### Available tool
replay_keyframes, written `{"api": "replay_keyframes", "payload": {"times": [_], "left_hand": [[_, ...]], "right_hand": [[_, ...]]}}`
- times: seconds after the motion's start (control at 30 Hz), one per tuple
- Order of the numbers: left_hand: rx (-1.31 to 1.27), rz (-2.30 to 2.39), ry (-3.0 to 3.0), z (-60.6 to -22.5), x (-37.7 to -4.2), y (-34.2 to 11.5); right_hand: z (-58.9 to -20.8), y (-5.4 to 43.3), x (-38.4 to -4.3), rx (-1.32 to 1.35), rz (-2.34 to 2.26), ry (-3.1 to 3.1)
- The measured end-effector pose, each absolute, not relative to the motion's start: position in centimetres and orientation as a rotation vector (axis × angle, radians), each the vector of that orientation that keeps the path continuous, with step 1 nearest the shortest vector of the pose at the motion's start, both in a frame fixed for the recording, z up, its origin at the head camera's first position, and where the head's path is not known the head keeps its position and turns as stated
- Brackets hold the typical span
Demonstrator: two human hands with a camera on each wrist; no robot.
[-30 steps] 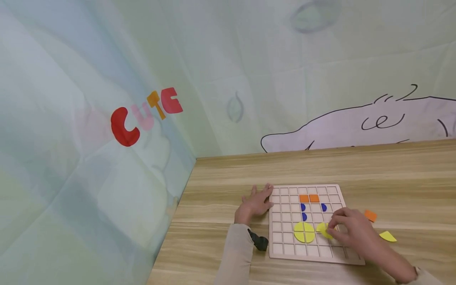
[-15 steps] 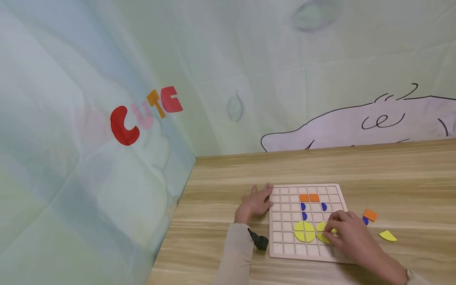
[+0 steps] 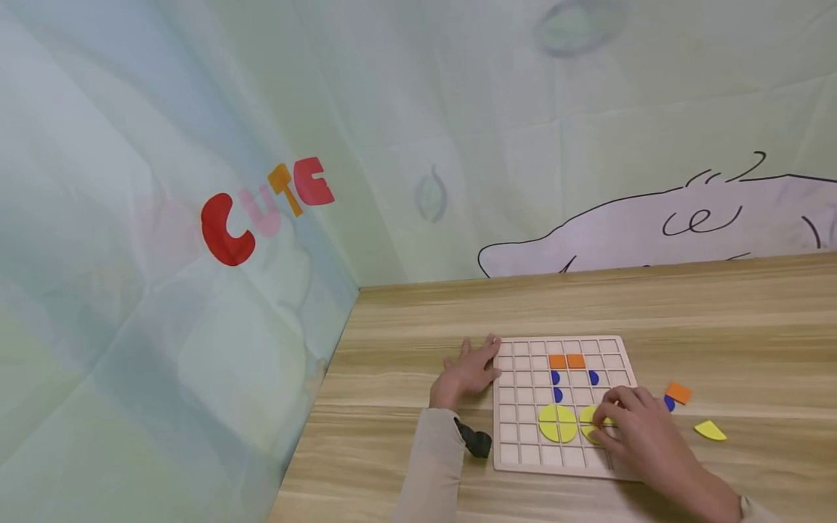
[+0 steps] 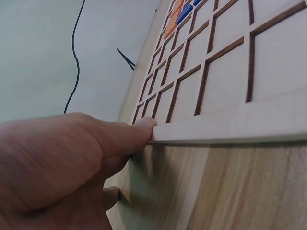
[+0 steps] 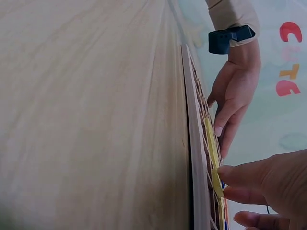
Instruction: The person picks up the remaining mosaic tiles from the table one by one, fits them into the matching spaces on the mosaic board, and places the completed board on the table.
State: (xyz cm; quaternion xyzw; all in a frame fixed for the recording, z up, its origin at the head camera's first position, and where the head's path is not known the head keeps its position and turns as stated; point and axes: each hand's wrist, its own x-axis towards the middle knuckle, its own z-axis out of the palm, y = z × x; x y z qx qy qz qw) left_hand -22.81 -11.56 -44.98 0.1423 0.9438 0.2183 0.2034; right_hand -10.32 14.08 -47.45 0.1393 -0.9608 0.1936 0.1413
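Observation:
A pale wooden grid board (image 3: 556, 472) lies on the table. My left hand (image 3: 467, 374) rests at its left edge, fingers spread, with a fingertip on the rim in the left wrist view. Over the lower right cells, my right hand (image 3: 647, 432) pinches a yellow quarter-circle piece (image 5: 217, 184) between thumb and index finger at the board's surface. Other yellow pieces (image 3: 588, 415) beside it are partly hidden by the fingers. Left of them, yellow quarters form a full circle (image 3: 550, 415). Higher up sit two orange squares (image 3: 557, 362) and several blue half-circles (image 3: 593, 378).
Right of the board lie a loose orange square (image 3: 678, 393), a blue half-circle (image 3: 670, 404) and a yellow quarter-circle (image 3: 710, 430). A printed cloth (image 3: 418, 109) hangs behind the table (image 3: 405, 312) and along its left side.
My right hand has shifted slightly left and down over the yellow pieces, uncovering the blue half-circle by the loose orange square. My left hand stays at the board's edge.

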Motion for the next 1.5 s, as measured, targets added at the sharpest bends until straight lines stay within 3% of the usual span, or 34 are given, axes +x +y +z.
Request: {"api": "replay_keyframes", "payload": {"times": [0.93, 1.5], "left_hand": [[0.388, 0.616, 2.639, -45.0, -22.6, -11.7], [0.407, 0.582, 2.652, -44.8, -22.6, -11.5]], "right_hand": [[-46.9, 15.1, -10.2, 0.331, 0.559, -2.774], [-48.1, 24.4, -9.5, 0.139, 0.521, -2.797]]}}
